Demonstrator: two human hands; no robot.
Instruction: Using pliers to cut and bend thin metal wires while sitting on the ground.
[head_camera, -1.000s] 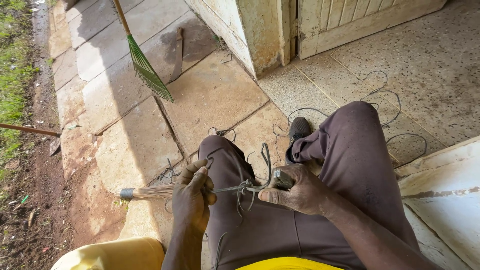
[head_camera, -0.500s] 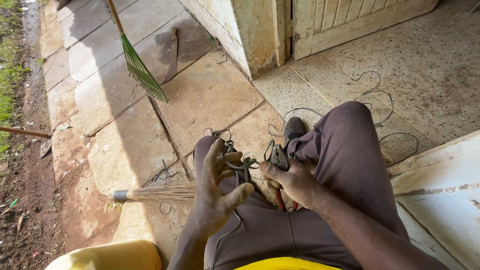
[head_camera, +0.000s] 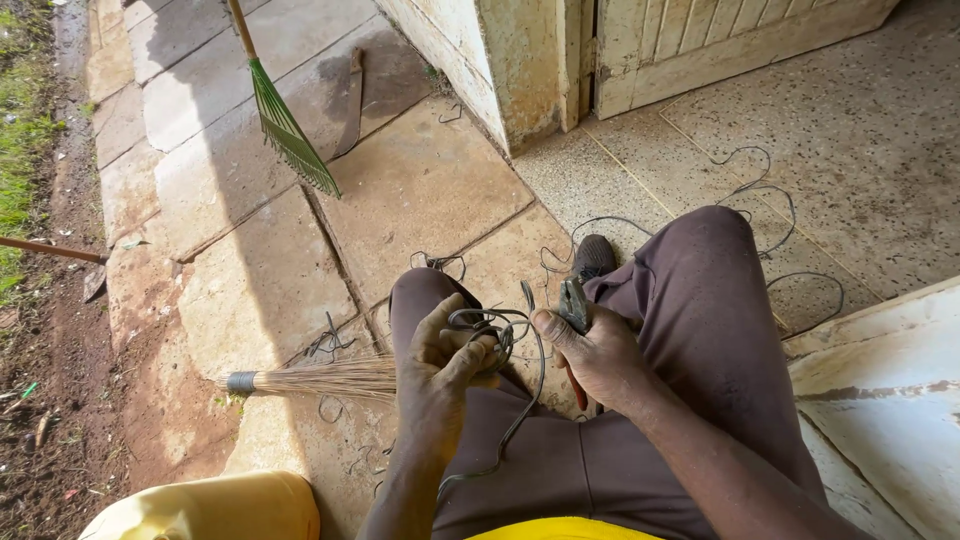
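Both hands meet over the lap of the seated person. Left hand (head_camera: 445, 355) is curled shut around a bunch of dark wire (head_camera: 490, 328), loops bulging above the fingers and a long strand trailing down toward the body. Right hand (head_camera: 595, 350) is closed around pliers (head_camera: 574, 305), whose long axis runs nearly straight away from the body, the dark head pointing up and forward, a reddish handle showing below the palm. Just left of the knee a straw hand broom (head_camera: 320, 378) lies crosswise on the paving. Farther off, a green rake (head_camera: 285, 125) leans over the slabs, and loose wire (head_camera: 760, 195) curls across the speckled floor (head_camera: 850, 150).
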